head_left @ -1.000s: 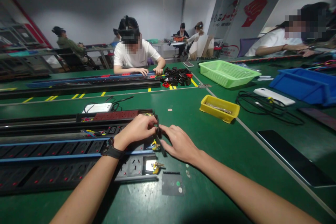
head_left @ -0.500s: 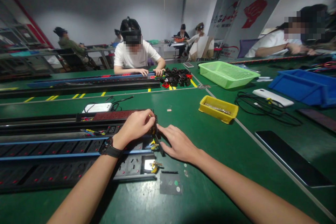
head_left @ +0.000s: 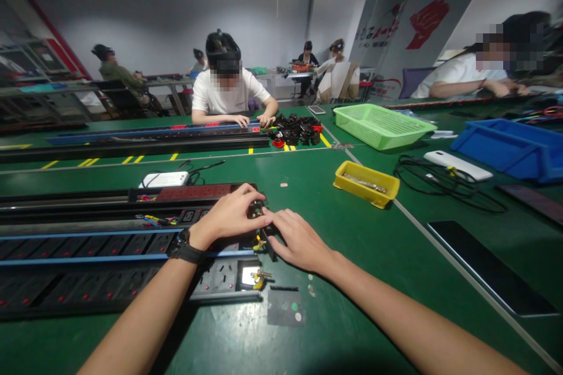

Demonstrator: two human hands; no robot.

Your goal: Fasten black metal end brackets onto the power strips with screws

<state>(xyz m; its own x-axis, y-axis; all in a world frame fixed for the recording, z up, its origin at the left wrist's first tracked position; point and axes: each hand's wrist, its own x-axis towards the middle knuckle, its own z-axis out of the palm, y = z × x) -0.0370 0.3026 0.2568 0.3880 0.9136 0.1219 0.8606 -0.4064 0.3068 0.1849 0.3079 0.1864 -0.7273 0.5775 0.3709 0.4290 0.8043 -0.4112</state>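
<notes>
Several long black power strips point(head_left: 109, 246) lie side by side on the green table point(head_left: 334, 228), their right ends open with yellow wires showing. My left hand point(head_left: 229, 217), a black watch on its wrist, is curled over the end of one strip, fingers pinched on a small black end piece point(head_left: 255, 208). My right hand point(head_left: 299, 239) rests beside it on the table, fingertips pressed against the same strip end. A flat black end plate point(head_left: 287, 307) lies on the table just in front of the hands.
A yellow tray point(head_left: 367, 183) with metal parts sits to the right, beyond it a green basket point(head_left: 380, 123), a blue bin point(head_left: 510, 146), a black cable coil point(head_left: 440, 179) and a dark flat panel point(head_left: 488, 266). A white device point(head_left: 165, 179) lies behind the strips. Other people work at tables opposite and right.
My left hand's fingers have shifted right over the strip end and closed on the small black piece. My right hand stays almost where it was.
</notes>
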